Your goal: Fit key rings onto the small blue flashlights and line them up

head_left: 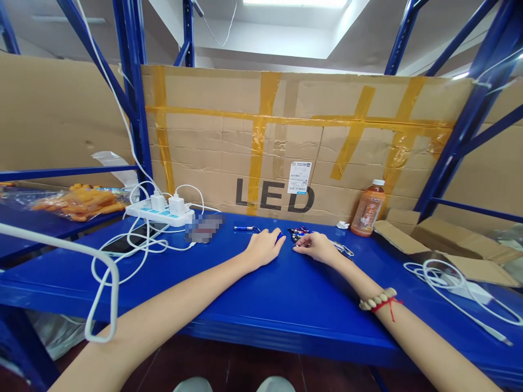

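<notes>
My left hand (265, 247) rests on the blue tabletop with its fingers curled down. A small shiny blue object (280, 236) shows at its fingertips; most of it is hidden. Just beyond that hand lies a slim blue penlight (244, 228) with a dark cord at one end. My right hand (316, 247), a beaded bracelet on its wrist, has thumb and fingertips pinched together at a pile of small shiny metallic pieces (299, 233). What the pinch holds, if anything, is too small to name. Silvery loops (344, 249) lie behind the right wrist.
To the left sit a white power strip (171, 218), tangled white cables and a dark phone (131, 238). A drink bottle (368, 209), an open carton (461, 247) and a coiled cable with adapter (466, 288) stand right. A cardboard wall (204, 147) closes the back.
</notes>
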`<state>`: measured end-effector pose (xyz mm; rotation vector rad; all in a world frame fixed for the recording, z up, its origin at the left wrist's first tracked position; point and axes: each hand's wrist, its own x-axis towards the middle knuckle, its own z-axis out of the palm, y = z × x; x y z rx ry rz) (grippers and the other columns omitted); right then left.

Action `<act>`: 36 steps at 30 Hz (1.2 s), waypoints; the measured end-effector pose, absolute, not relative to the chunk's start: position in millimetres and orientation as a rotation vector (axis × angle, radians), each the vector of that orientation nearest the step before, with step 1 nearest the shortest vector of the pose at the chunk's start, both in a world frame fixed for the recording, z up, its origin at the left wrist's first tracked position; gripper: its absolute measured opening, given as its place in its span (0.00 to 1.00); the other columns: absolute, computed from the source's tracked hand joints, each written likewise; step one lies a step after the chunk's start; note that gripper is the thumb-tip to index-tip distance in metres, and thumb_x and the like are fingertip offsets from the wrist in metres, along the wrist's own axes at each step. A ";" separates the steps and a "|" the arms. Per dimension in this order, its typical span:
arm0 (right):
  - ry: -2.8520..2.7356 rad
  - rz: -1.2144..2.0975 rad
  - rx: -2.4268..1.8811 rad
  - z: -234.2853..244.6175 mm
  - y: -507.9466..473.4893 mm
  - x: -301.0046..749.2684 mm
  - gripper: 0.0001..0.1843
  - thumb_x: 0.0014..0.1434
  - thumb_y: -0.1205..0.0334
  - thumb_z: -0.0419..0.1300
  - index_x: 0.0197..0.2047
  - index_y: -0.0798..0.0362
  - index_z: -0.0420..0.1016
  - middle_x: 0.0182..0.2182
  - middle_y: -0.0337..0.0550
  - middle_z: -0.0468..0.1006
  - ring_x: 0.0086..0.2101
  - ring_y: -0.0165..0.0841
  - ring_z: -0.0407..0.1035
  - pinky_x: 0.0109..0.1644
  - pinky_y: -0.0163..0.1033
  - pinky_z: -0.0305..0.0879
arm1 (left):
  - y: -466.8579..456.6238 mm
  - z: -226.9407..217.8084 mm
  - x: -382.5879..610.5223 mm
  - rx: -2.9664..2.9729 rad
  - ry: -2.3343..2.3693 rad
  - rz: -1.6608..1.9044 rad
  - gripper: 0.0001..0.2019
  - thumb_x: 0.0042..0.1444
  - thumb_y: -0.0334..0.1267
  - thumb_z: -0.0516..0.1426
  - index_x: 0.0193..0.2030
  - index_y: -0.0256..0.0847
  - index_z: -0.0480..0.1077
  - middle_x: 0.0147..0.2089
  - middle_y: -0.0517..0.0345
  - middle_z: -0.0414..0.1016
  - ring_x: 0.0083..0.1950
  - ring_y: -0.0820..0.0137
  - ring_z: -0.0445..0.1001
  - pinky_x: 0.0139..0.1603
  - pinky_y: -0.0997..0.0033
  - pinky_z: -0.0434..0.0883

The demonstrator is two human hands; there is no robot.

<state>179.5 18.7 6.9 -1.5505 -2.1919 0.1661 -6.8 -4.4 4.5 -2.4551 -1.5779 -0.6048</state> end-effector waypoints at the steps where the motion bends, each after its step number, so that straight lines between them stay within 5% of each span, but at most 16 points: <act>1: -2.180 0.176 -1.539 6.9 18.5 179.1 0.10 0.46 0.54 0.61 0.29 0.52 0.76 0.26 0.39 0.78 0.28 0.31 0.71 0.30 0.32 0.64 | -4.0 4.1 -6.9 -2.452 -1.569 -0.609 0.20 0.61 0.47 0.35 0.46 0.42 0.62 0.37 0.50 0.71 0.42 0.62 0.71 0.38 0.65 0.67; 10: -1.766 0.732 -1.338 7.5 17.2 167.6 0.15 0.39 0.58 0.66 0.31 0.57 0.72 0.22 0.41 0.75 0.21 0.28 0.68 0.20 0.30 0.65 | -1.9 4.6 -9.7 -2.673 -1.373 -0.532 0.17 0.62 0.46 0.37 0.48 0.43 0.59 0.40 0.52 0.73 0.43 0.63 0.73 0.38 0.66 0.69; 17: -1.729 0.749 -1.150 6.4 17.7 165.8 0.24 0.40 0.50 0.64 0.38 0.58 0.76 0.25 0.42 0.76 0.18 0.23 0.63 0.20 0.30 0.64 | 1.8 1.6 -10.6 -2.795 -1.272 -0.683 0.13 0.61 0.44 0.42 0.45 0.43 0.61 0.45 0.53 0.73 0.46 0.63 0.72 0.41 0.66 0.68; 27: -1.630 0.833 -1.132 7.6 18.8 164.1 0.23 0.35 0.52 0.67 0.33 0.59 0.75 0.20 0.39 0.73 0.18 0.23 0.61 0.19 0.29 0.59 | 1.3 2.2 -11.5 -2.803 -1.195 -0.812 0.10 0.62 0.40 0.41 0.45 0.41 0.58 0.45 0.54 0.71 0.45 0.67 0.71 0.41 0.70 0.67; 36: -1.703 0.853 -1.048 4.6 21.3 170.2 0.21 0.41 0.49 0.64 0.35 0.57 0.76 0.21 0.39 0.72 0.19 0.22 0.58 0.20 0.30 0.56 | 7.3 -2.0 -9.9 -2.721 -1.139 -0.834 0.12 0.62 0.39 0.41 0.43 0.37 0.61 0.42 0.51 0.71 0.43 0.66 0.69 0.45 0.66 0.65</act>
